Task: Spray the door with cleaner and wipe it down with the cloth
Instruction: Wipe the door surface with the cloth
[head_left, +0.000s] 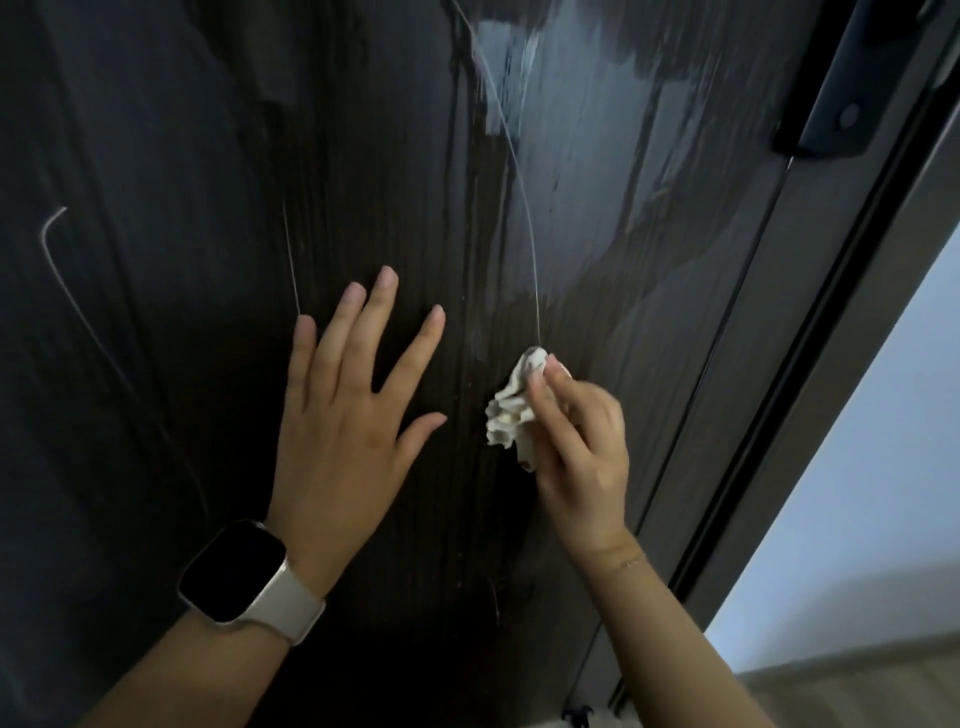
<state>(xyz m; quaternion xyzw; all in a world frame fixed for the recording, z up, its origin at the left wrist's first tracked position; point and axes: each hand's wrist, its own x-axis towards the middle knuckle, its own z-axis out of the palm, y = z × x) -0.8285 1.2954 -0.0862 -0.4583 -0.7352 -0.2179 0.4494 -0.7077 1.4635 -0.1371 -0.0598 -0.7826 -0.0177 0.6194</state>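
A dark wood-grain door (208, 156) fills the view, streaked with wet runs and thin pale lines. My left hand (348, 415) lies flat on the door near its middle, fingers spread, a pale-strapped watch on the wrist. To its right, my right hand (582, 447) pinches a crumpled white cloth (511, 410) and presses it against the door at the lower end of a long curved pale line. No spray bottle is in view.
A black door handle (841, 104) sits at the upper right near the door's edge. The dark door frame (810, 364) runs diagonally down the right side. Beyond it are a pale wall (883, 467) and a strip of light floor (857, 696).
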